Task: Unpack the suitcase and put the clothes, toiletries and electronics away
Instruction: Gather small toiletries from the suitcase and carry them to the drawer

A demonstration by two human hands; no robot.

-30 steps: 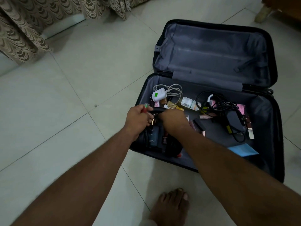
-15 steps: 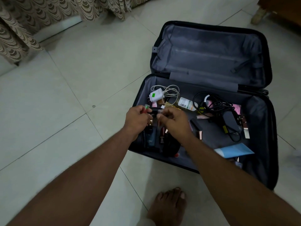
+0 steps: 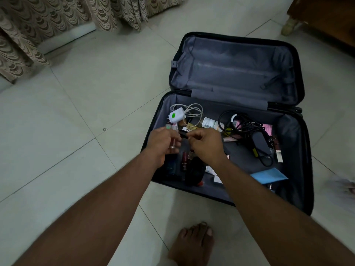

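A black suitcase (image 3: 299, 189) lies open on the floor, its grey-lined lid (image 3: 236, 68) empty. In the lower half lie a white charger (image 3: 177, 116) with its coiled cable, a black power adapter (image 3: 259, 141) with tangled cords, small bottles, lipsticks (image 3: 184, 160) and a blue packet (image 3: 269, 175). My left hand (image 3: 163, 143) grips several small tubes, one with a green tip, over the case's left end. My right hand (image 3: 205, 144) pinches a small black item (image 3: 183, 134) between the two hands.
Patterned curtains (image 3: 57, 22) hang along the far left wall. A wooden furniture leg (image 3: 290, 25) stands at the top right. My bare foot (image 3: 194, 244) rests on the tiled floor (image 3: 76, 112) just in front of the suitcase.
Both hands have lifted off the dark pouch at the case's front left. The right hand came away from it and now pinches a small black item beside the left hand.
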